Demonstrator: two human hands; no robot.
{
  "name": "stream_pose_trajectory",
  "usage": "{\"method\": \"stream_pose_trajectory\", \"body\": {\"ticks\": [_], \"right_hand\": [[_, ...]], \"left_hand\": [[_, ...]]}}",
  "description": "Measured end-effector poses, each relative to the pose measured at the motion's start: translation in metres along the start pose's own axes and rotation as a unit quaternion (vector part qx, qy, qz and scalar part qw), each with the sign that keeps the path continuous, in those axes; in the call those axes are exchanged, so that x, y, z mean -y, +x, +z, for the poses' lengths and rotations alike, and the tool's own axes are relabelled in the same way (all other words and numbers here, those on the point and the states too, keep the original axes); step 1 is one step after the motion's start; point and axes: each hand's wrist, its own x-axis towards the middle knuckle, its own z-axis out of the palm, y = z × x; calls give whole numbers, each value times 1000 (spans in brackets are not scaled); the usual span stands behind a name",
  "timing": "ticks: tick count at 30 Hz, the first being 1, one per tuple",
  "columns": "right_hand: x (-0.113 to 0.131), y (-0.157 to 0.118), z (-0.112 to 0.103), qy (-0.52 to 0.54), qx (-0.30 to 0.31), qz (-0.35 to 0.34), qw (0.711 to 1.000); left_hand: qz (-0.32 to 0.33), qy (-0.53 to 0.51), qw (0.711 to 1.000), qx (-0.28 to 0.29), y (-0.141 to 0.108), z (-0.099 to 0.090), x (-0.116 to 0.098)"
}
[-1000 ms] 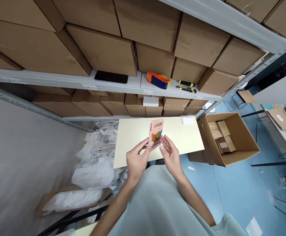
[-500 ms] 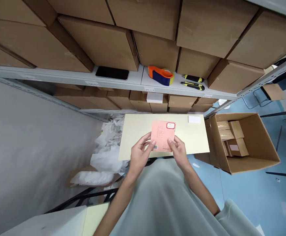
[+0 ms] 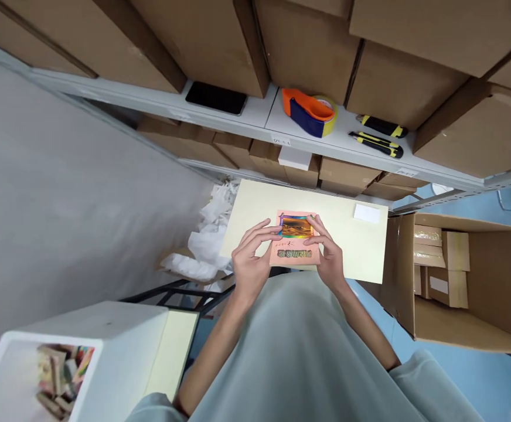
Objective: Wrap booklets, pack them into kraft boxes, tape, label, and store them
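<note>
Between my two hands is a small pink booklet point(image 3: 296, 245), its picture side up, with a golden image in a colourful frame and a line of dark characters below. My left hand point(image 3: 252, 255) grips its left edge, fingers lying over the front. From the right edge my right hand point(image 3: 330, 257) holds it too, fingertips on the picture. Both thumbs are mostly hidden behind the booklet. Under it lies a pale yellow board point(image 3: 255, 202), with a small white card point(image 3: 367, 213) at its right end.
A shelf point(image 3: 255, 120) ahead carries cardboard boxes, a phone point(image 3: 215, 98), a tape dispenser point(image 3: 310, 112) and cutters point(image 3: 377, 145). An open carton point(image 3: 497, 328) with small boxes stands right. Lower left is a white bin point(image 3: 123, 346) of packets; crumpled white wrapping point(image 3: 205, 246) lies beyond it.
The pink booklet has been turned over, from its printed-text side to its picture side. My fingers now lie across its front. The view has shifted, bringing the white bin's contents into sight.
</note>
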Motion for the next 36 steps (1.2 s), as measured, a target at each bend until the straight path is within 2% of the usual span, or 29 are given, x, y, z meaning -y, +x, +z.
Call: {"method": "stream_pose_trajectory", "body": {"ticks": [3,5,8,10,13,16,18,19,22,26,29,32,34,36], "right_hand": [[-9,7,-1,0,17,10,1000],[-19,15,0,-11,5,37,999],[-48,29,3,-26,-34,110,993],[-73,34,10,-29,-52,158,986],[-105,31,28,-32,-51,240,969],[-120,17,55,22,27,296,955],[-126,12,74,48,64,298,951],[-130,12,83,48,62,292,953],[-151,30,109,18,13,273,962],[-197,89,147,-40,-15,255,966],[-238,140,175,-110,-31,276,954],[-276,170,189,-214,-49,280,935],[-292,175,191,-298,-50,245,921],[-294,170,194,-387,-81,170,902]], "left_hand": [[-53,10,998,-19,-7,4,6],[-110,5,993,-36,-11,7,16],[-206,-37,977,-33,-13,15,36],[-241,-60,968,-31,-14,20,51],[-233,-12,971,-50,-17,24,72],[-199,44,978,-36,-27,24,91],[-193,54,980,3,-35,24,106],[-194,56,979,28,-39,23,115],[-172,70,979,84,-43,16,149],[-118,104,983,93,-20,-2,213],[-143,117,975,123,8,-7,264],[-175,112,962,177,28,-3,300],[-180,87,959,202,31,-3,315],[-165,42,967,187,24,-13,327]]}}
